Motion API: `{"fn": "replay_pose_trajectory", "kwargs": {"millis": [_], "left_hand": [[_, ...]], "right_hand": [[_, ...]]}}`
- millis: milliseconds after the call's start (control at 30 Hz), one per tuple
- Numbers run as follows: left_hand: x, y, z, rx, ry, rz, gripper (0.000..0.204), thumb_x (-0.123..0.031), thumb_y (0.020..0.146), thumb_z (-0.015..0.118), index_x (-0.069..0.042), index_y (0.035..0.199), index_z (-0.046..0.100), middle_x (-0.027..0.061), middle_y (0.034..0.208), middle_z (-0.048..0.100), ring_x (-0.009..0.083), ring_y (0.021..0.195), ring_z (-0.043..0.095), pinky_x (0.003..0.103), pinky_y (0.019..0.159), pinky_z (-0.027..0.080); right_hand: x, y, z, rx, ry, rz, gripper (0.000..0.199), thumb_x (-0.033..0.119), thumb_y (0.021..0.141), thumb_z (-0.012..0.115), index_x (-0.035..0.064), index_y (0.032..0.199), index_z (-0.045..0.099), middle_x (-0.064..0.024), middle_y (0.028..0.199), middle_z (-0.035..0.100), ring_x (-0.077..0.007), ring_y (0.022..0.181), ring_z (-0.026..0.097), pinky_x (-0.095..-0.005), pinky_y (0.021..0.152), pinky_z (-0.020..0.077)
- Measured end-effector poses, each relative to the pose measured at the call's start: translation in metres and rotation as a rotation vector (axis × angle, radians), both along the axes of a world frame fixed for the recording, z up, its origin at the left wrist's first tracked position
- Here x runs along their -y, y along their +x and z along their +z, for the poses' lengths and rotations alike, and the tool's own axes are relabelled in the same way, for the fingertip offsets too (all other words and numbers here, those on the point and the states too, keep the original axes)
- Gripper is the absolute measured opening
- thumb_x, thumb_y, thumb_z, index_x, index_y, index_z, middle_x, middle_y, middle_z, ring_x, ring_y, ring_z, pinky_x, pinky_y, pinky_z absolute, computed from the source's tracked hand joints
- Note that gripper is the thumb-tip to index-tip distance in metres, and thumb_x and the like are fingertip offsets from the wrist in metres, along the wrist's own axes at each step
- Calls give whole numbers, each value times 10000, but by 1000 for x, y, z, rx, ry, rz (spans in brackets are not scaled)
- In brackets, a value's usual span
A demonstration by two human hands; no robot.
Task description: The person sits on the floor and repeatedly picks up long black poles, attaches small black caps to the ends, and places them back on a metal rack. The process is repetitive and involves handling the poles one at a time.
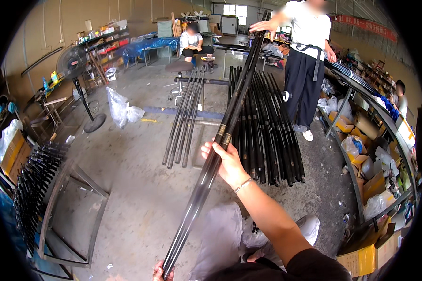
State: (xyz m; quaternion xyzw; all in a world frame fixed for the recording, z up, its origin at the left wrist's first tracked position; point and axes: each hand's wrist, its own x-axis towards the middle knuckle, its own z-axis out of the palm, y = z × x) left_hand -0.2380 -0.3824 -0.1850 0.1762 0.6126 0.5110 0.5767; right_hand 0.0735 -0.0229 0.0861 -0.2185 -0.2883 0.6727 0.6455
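Note:
Two long glossy black poles [205, 180], perhaps fishing rod sections, slant from the lower left up toward the far right, side by side. At their near ends my left hand [163, 271] is wrapped round them, partly cut off by the lower edge. Farther up, my right hand [227, 161] grips the poles from the right, just below gold-marked bands. A standing person's hand [266, 27] is at or beside the poles' far end; contact is unclear. Behind my right hand, many similar black poles [267, 136] lean in a row. Several thinner poles [185, 119] lie to their left.
A rack of dark rods [37, 192] with a metal frame [96, 225] stands at left. Beyond are a floor fan [94, 122] and a plastic bag [118, 107]. Shelving with boxes [375, 182] lines the right. Another person [191, 42] sits at the back near a stool [179, 67].

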Motion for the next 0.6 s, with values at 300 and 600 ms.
{"fn": "replay_pose_trajectory", "kwargs": {"millis": [300, 600], "left_hand": [[14, 7, 68, -1221, 385, -487, 148, -65, 841, 621, -25, 981, 648, 124, 955, 652, 174, 743, 622, 283, 654, 515], [53, -16, 29, 175, 14, 28, 188, -123, 838, 615, 0, 981, 603, 90, 885, 629, 116, 691, 576, 213, 557, 463]], "right_hand": [[8, 0, -12, -10, -29, 94, 329, 113, 870, 623, -31, 1119, 463, -183, 1143, 568, -260, 1060, 581, -374, 902, 511], [92, -58, -73, -87, -201, 323, 281, 80, 902, 559, -9, 1149, 457, -183, 1146, 563, -303, 1088, 568, -414, 940, 489]]}}
